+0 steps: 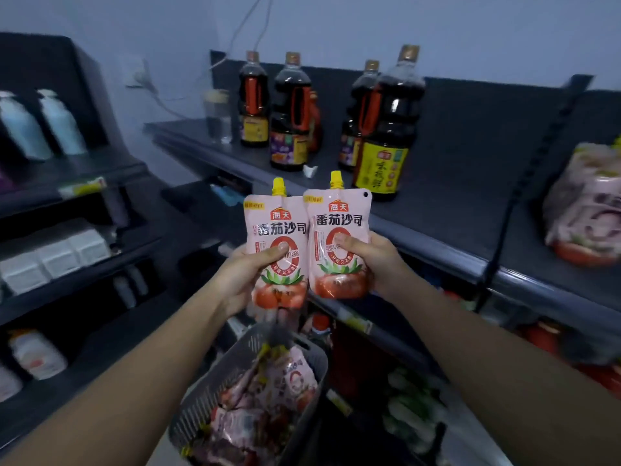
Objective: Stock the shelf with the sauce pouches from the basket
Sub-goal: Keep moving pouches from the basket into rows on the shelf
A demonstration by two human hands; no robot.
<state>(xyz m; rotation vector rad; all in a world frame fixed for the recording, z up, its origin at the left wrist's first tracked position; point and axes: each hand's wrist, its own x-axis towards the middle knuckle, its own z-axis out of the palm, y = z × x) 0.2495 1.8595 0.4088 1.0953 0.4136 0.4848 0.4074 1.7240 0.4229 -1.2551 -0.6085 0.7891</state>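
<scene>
I hold two pink tomato sauce pouches with yellow caps upright, side by side, in front of the dark top shelf [447, 183]. My left hand [250, 274] grips the left pouch [274, 227], thumb across its front. My right hand [373, 260] grips the right pouch [339, 216] the same way. Below them stands a grey slotted basket [248, 358] holding several more pink pouches [289, 381].
Several dark soy sauce bottles [386, 129] stand on the top shelf behind the pouches, with a glass jar [218, 116] to their left. A large pink bag [584, 203] lies at the shelf's right. Another shelf unit [67, 230] with bottles and boxes stands at left.
</scene>
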